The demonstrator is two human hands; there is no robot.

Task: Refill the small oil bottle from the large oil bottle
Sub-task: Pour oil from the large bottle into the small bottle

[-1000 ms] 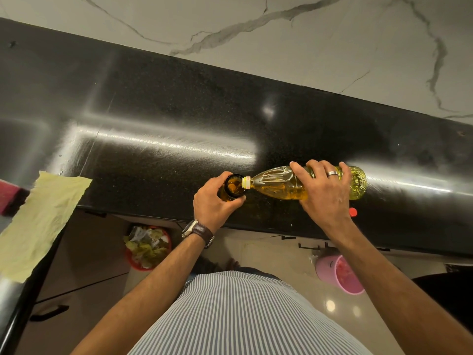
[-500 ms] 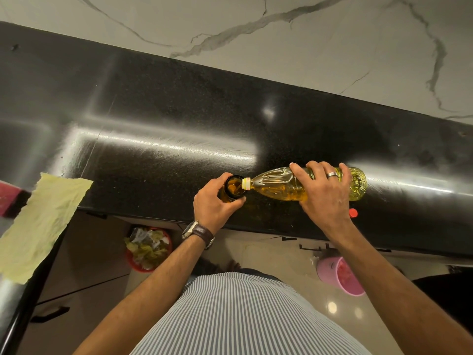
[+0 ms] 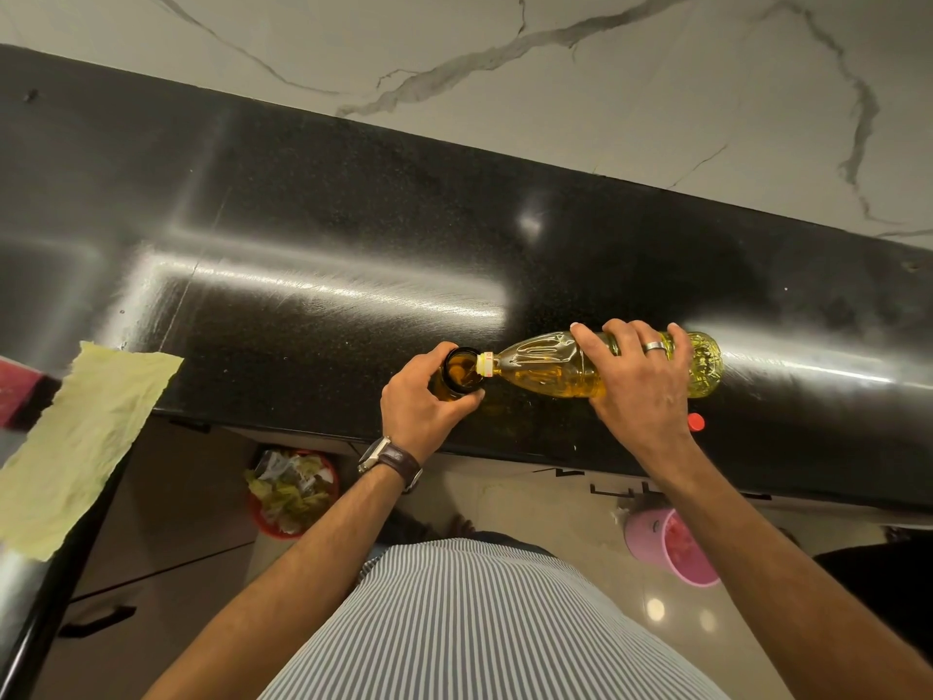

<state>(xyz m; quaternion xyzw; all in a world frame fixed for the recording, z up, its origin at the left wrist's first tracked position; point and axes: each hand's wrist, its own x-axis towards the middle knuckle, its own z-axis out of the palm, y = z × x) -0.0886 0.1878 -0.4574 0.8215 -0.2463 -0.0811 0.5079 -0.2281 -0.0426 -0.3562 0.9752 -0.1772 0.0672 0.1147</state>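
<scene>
Large oil bottle (image 3: pixel 550 368) lies nearly level above the tabletop (image 3: pixel 313 234), long axis running left-right, its mouth meeting the small oil bottle's (image 3: pixel 457 373) open neck, right hand (image 3: pixel 638 391) wrapped around its body, left hand (image 3: pixel 429 409) clasping the small one.

Warm, fairly dim indoor light. Broad white glare streaks cross the polished black countertop (image 3: pixel 313 204), seemingly from overhead lamps. Wide-angle distortion bends the counter edge. The floor (image 3: pixel 570 517) shows small bright reflections; focus stays mostly sharp.
</scene>
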